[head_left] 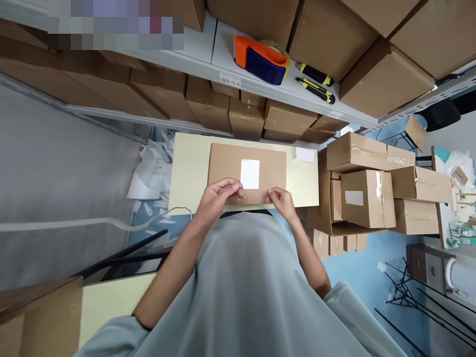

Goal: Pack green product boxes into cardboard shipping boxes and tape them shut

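A flat brown cardboard box lies on the pale yellow table in front of me. On its top is a white label, upright and a little left of the box's middle. My left hand is over the box's near left part, thumb and fingers pinched together close to the label's lower left corner. Over the near right part, my right hand has its fingers curled and pressed together. Whatever either pinch may hold is too small to make out. A small stack of white labels lies at the table's far right corner.
An orange and blue tape dispenser and two yellow-black utility knives lie on the shelf above, among cardboard boxes. Taped cartons are piled right of the table. Crumpled white paper lies to the left, near a pale cable.
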`<action>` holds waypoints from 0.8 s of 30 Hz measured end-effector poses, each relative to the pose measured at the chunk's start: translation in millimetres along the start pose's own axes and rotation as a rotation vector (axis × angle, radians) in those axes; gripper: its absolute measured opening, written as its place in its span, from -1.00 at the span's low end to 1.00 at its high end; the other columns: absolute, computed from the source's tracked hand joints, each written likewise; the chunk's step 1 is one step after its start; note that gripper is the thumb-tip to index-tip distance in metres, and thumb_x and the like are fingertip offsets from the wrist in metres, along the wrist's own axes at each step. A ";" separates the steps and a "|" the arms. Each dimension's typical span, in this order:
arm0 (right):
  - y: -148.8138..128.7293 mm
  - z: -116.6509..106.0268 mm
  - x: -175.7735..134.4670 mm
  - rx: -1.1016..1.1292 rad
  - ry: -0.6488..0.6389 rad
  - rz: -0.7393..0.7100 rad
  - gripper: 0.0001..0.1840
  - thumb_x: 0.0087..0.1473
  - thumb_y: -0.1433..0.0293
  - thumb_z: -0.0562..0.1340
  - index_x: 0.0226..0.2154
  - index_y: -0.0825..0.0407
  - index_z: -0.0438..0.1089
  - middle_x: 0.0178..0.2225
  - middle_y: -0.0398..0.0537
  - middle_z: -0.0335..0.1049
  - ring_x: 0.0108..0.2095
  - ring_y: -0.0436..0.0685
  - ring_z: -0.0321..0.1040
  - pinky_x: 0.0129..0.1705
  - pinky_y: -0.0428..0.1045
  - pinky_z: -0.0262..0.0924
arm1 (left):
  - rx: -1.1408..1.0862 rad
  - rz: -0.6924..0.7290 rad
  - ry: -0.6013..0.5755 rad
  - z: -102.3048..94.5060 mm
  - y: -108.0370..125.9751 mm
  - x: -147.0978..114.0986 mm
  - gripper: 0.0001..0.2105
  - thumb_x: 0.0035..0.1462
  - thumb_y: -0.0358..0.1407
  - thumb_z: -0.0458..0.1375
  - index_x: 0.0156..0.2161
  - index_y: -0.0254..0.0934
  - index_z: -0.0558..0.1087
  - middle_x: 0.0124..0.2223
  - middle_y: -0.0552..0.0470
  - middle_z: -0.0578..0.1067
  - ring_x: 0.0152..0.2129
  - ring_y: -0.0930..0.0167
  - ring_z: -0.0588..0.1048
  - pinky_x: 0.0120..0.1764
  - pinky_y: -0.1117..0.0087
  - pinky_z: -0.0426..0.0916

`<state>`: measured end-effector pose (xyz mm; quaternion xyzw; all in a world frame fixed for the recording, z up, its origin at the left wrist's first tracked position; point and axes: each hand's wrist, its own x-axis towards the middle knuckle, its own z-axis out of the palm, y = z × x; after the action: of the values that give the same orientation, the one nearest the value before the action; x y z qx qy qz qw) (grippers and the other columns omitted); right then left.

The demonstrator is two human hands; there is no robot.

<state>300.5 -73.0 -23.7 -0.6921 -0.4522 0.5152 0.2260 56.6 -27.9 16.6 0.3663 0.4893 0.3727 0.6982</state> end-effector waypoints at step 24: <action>-120.7 3.5 -35.7 0.088 -0.107 -0.741 -0.72 0.40 0.13 0.41 -0.01 -0.05 0.60 -0.20 -0.07 0.48 -0.26 0.05 0.42 -0.16 0.03 0.47 | -0.321 0.017 -0.411 12.4 29.0 -6.5 -0.47 0.07 0.17 0.50 -0.43 -0.29 0.54 -0.40 -0.01 0.52 -0.37 0.37 0.48 -0.29 0.36 0.37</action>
<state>247.6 -45.2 87.2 -0.4434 -0.6605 0.4529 0.4025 62.1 -22.3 47.9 0.3230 0.2684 0.3692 0.8290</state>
